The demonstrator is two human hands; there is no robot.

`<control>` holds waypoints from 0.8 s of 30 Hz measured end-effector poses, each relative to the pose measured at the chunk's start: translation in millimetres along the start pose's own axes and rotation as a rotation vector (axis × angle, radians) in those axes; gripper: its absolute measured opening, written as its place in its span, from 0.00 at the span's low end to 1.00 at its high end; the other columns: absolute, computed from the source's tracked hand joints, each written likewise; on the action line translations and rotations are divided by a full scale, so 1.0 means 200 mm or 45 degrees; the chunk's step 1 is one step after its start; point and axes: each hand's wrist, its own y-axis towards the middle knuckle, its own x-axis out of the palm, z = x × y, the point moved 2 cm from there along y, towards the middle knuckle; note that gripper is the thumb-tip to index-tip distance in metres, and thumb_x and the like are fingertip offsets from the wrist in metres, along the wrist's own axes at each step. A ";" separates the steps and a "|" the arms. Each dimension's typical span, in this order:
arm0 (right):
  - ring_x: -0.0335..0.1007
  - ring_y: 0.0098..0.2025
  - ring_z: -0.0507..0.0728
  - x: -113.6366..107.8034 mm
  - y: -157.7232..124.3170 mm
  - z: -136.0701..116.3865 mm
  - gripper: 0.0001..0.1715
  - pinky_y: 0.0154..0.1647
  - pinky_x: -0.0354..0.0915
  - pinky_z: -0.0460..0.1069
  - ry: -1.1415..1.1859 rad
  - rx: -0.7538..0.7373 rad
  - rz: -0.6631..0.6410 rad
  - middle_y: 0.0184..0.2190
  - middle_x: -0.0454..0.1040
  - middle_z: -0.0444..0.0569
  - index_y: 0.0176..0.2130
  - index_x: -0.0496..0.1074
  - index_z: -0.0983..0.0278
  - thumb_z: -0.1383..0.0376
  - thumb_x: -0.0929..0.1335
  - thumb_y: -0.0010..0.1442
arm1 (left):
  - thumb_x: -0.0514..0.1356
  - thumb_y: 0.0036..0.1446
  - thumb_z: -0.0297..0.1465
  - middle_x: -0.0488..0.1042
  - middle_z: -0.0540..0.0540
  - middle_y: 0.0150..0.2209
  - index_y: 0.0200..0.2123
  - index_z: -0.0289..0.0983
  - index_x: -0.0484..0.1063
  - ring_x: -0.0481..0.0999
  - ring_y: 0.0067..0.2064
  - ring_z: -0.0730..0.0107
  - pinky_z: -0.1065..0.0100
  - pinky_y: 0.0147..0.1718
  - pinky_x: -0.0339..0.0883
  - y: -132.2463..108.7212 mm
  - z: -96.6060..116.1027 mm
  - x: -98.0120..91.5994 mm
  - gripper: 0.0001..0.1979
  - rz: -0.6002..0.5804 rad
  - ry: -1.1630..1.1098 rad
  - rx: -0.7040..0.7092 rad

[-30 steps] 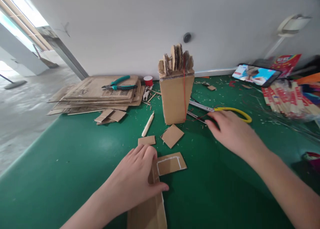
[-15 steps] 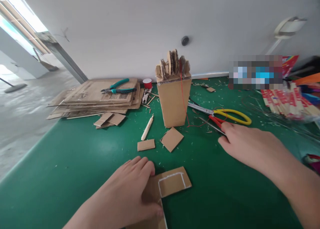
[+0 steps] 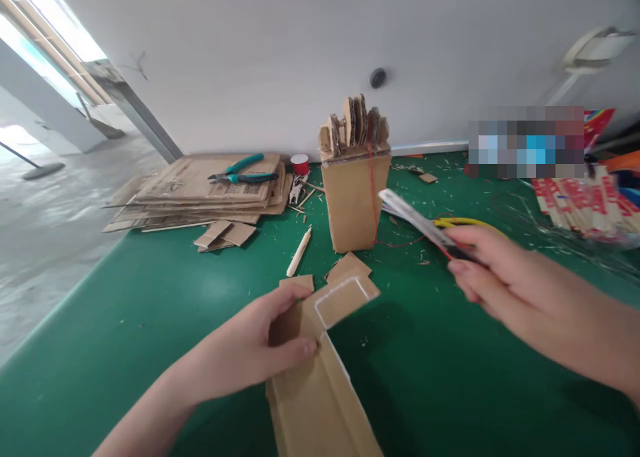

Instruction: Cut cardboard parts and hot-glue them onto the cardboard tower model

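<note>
My left hand (image 3: pixel 250 350) is closed on a long folded cardboard strip (image 3: pixel 320 397), thumb on top, and holds it up off the green table (image 3: pixel 150 324). A flap outlined in white (image 3: pixel 345 297) sticks out from the strip's far end. My right hand (image 3: pixel 500 277) is closed round the handle of a slim metal knife (image 3: pixel 410 217), raised above the table with its blade pointing left toward the upright cardboard box (image 3: pixel 355 204). That box has cardboard discs standing on its top and a red thread hanging down its front.
Yellow-handled scissors (image 3: pixel 467 222) lie behind my right hand. A flat cardboard stack (image 3: pixel 200 190) with teal pliers (image 3: pixel 245 170) sits at the back left beside a red spool (image 3: pixel 300 164). A white stick (image 3: pixel 299 250) and cardboard scraps (image 3: pixel 349 265) lie mid-table. Packaged sticks (image 3: pixel 585 204) lie right.
My right hand picked the knife up from beside the scissors and lifted it. My left hand raised the cardboard strip off the table and tilted it up.
</note>
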 end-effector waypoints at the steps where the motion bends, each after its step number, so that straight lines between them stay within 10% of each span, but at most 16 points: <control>1: 0.63 0.20 0.51 0.06 0.01 -0.02 0.15 0.17 0.58 0.46 0.084 0.017 -0.120 0.23 0.68 0.41 0.48 0.63 0.58 0.55 0.58 0.65 | 0.58 0.55 0.41 0.72 0.47 0.46 0.51 0.42 0.62 0.72 0.45 0.63 0.68 0.40 0.66 0.02 0.00 -0.01 0.22 0.042 -0.122 0.022; 7: 0.68 0.25 0.51 0.34 0.04 -0.06 0.10 0.26 0.61 0.46 0.290 0.068 -0.118 0.24 0.69 0.41 0.35 0.57 0.60 0.58 0.56 0.67 | 0.56 0.56 0.45 0.74 0.47 0.35 0.44 0.37 0.64 0.73 0.38 0.65 0.70 0.33 0.66 0.07 0.00 0.00 0.20 0.365 -0.410 0.003; 14: 0.55 0.16 0.51 0.38 0.03 -0.08 0.16 0.19 0.45 0.47 -0.061 -0.158 -0.011 0.15 0.56 0.37 0.26 0.50 0.59 0.59 0.57 0.64 | 0.56 0.56 0.45 0.74 0.47 0.39 0.54 0.41 0.58 0.73 0.38 0.64 0.67 0.35 0.66 0.03 0.00 0.04 0.25 0.309 -0.070 0.043; 24: 0.65 0.27 0.51 0.39 0.05 -0.01 0.15 0.29 0.61 0.46 0.240 -0.079 -0.008 0.31 0.69 0.44 0.52 0.59 0.61 0.62 0.56 0.66 | 0.55 0.58 0.37 0.71 0.45 0.42 0.48 0.39 0.61 0.71 0.43 0.62 0.63 0.40 0.68 0.05 -0.03 0.06 0.16 0.378 -0.287 0.106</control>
